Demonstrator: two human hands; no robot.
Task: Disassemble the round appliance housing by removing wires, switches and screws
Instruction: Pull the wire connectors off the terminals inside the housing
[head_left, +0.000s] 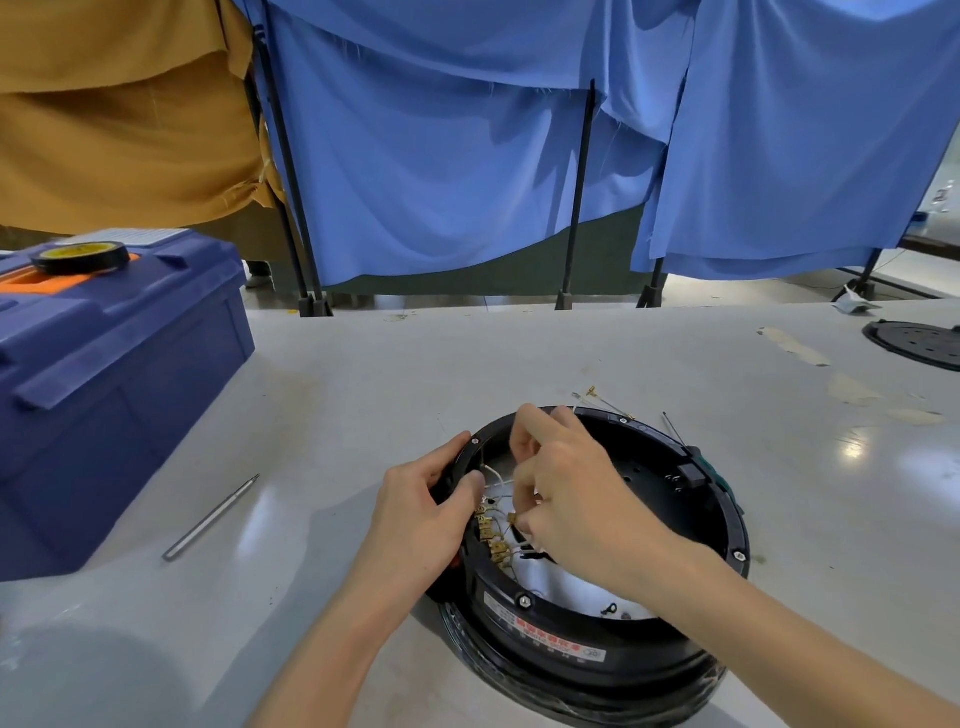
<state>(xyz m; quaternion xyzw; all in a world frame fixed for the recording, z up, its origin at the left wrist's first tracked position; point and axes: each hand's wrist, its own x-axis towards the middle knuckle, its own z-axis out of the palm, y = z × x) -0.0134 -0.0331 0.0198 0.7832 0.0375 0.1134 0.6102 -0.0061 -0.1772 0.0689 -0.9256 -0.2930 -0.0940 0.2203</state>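
Observation:
A round black appliance housing (670, 652) lies open side up on the grey table, with a white label on its near wall. Inside, at its left wall, sits a row of brass terminals (491, 540) with white wires (496, 475) running from them. My left hand (421, 512) grips the housing's left rim, thumb inside. My right hand (566, 488) reaches into the housing, its fingertips pinched on a brass wire connector (513, 518) just right of the terminals. Removed wires with brass ends (597, 397) lie on the table behind the housing.
A blue toolbox (104, 379) with a roll of black tape (80, 256) on its lid stands at the left. A metal screwdriver bit (210, 517) lies beside it. A black perforated disc (919, 343) sits at the far right. Blue and tan cloths hang behind the table.

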